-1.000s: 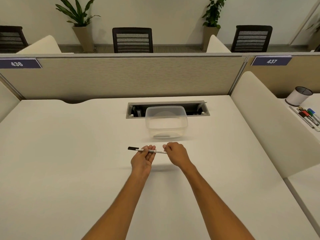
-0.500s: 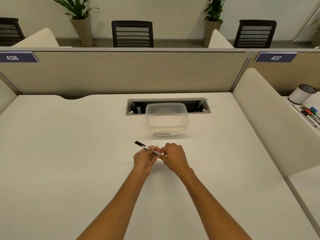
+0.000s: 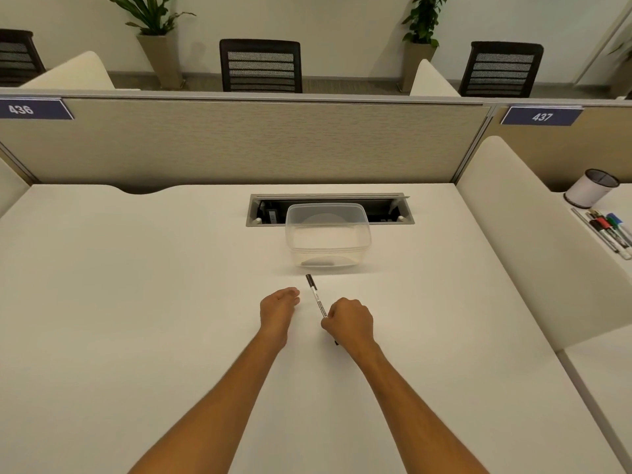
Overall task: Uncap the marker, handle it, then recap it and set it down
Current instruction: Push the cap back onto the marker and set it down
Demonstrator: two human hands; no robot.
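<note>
A thin white marker with a black cap on its far end points away from me, toward the clear container. My right hand is closed in a fist around the marker's near end; a small black bit shows below the fist. My left hand hovers just left of the marker with its fingers loosely curled, apart from it and holding nothing. Both hands are over the white desk, near its middle.
A clear plastic container stands just beyond the marker tip, in front of a cable tray slot. A beige partition closes the back. On the neighbouring desk at right are a white pen cup and several markers.
The left hand has let go of the marker and moved left. The right hand now holds it alone, and the marker has swung from lying sideways to pointing away from me.
</note>
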